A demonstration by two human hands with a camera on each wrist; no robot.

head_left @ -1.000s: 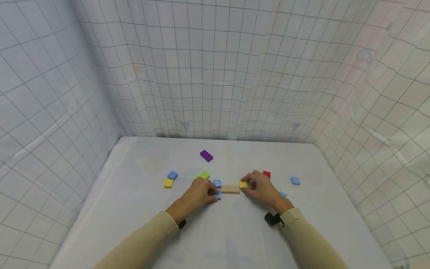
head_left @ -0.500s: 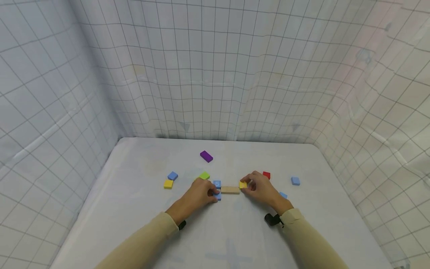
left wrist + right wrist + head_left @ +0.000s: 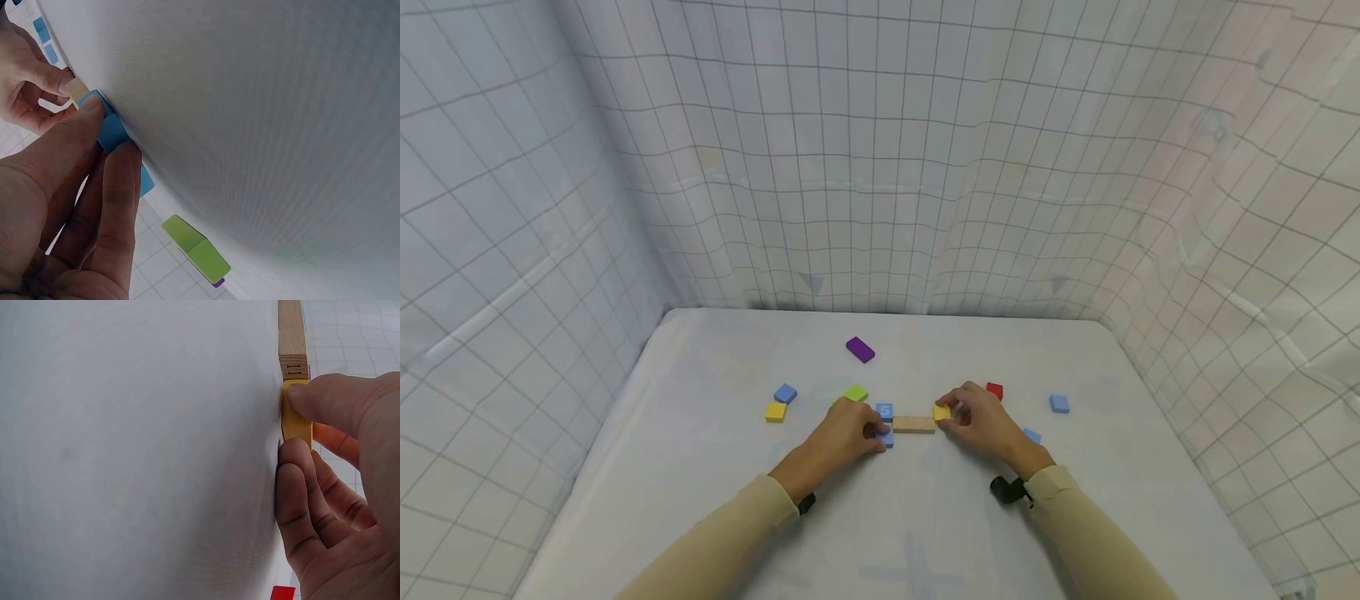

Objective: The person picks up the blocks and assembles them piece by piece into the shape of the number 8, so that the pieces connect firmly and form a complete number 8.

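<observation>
My left hand [image 3: 847,431] pinches a small blue block [image 3: 112,130] between thumb and fingers, at the left end of a plain wooden block [image 3: 913,425]. Just behind the pinched piece lies a blue tile marked with a 5 [image 3: 884,410]. At the wooden block's right end, my right hand [image 3: 981,421] holds a small yellow block [image 3: 296,425] by thumb and fingertips. In the right wrist view the yellow block sits right against the wooden block's end, which bears a printed mark. A lime green block [image 3: 856,392] lies close behind my left hand, partly hidden by it.
A purple block [image 3: 861,350] lies farther back on the white table [image 3: 715,350]. To the left are a blue block [image 3: 786,393] and a yellow one [image 3: 776,412]. On the right are a red block [image 3: 995,391] and two blue blocks [image 3: 1059,403]. Gridded white curtains [image 3: 880,208] enclose the table.
</observation>
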